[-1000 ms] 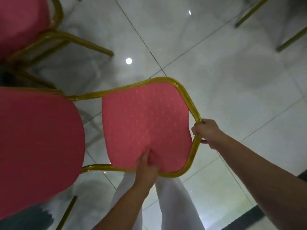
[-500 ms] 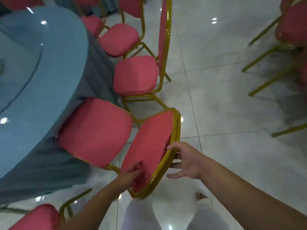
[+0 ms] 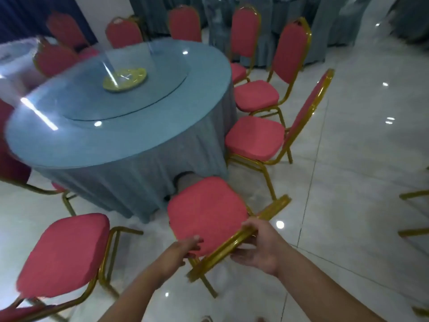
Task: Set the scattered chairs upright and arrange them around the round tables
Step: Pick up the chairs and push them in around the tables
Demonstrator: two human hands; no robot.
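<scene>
Upright red chair [image 3: 206,211] faces the round table [image 3: 130,145]; right hand [image 3: 260,248] wraps its gold backrest [image 3: 241,238], left hand [image 3: 185,248] resting open-fingered on the cushion.

Person, head-camera view: two forearms, bare to the frame edge, no sleeves in view. Left hand [image 3: 185,248] and right hand [image 3: 260,249] bare; no gloves, rings, watch or wristbands discernible. Picture slightly blurred.
</scene>
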